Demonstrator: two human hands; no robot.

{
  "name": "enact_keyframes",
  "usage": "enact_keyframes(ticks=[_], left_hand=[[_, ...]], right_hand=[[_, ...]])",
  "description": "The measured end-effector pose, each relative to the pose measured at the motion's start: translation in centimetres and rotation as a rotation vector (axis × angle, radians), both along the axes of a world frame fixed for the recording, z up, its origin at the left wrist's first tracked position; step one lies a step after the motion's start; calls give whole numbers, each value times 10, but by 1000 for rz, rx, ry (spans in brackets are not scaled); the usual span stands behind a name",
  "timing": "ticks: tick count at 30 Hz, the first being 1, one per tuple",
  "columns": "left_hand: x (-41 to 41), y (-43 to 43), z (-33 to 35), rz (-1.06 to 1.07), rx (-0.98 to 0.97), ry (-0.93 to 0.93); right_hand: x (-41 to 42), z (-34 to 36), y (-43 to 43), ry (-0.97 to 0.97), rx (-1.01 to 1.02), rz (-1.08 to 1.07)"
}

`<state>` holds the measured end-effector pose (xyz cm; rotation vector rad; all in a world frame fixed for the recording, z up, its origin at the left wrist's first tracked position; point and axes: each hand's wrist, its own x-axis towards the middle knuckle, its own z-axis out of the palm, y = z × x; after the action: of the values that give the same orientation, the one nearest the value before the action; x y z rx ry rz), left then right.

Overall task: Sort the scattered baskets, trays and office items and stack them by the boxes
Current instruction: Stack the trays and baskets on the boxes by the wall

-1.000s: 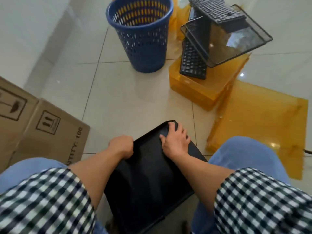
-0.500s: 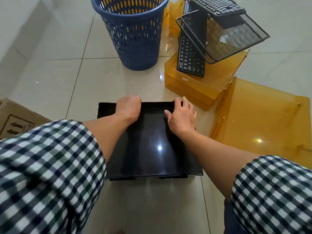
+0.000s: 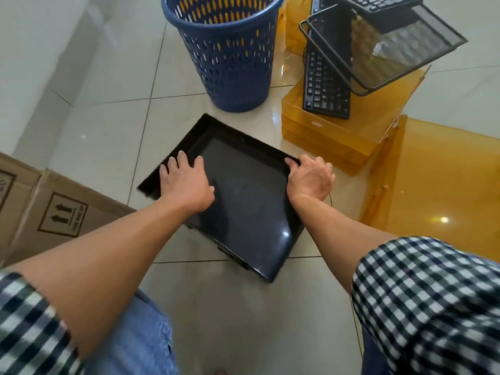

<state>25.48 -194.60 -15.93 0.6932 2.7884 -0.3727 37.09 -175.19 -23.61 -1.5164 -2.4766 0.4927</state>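
Open floor between cardboard box and blue basket; amber trays (keyboard atop) block the right.

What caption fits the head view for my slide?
Left hand rests on a black tray, right hand grips its corner, beside cardboard boxes.

Tiled floor carries black tray, blue basket, amber trays, cardboard boxes

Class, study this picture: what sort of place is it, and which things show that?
Probably an office storeroom: a keyboard on amber document trays, a wire mesh tray, cardboard boxes, a blue wastebasket.
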Motion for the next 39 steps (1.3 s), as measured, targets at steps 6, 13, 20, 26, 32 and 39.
enact_keyframes(ticks=[6, 13, 20, 26, 32, 39], left_hand=[[19, 34, -10, 176, 81, -284], [19, 57, -6, 116, 112, -328], [-22, 23, -10, 277, 240, -325], [-68, 2, -6, 594, 397, -207], [-116, -25, -28, 1050, 501, -59], [-120, -9, -50, 961, 588, -9]], right_hand=[[-25, -7, -30, -13, -30, 2], [-63, -2, -53, 108, -302, 23], [-109, 19, -63, -196, -293, 206], [-153, 47, -55, -487, -208, 447], [-200, 33, -37, -442, -133, 497], [-302, 28, 4, -300, -72, 508]])
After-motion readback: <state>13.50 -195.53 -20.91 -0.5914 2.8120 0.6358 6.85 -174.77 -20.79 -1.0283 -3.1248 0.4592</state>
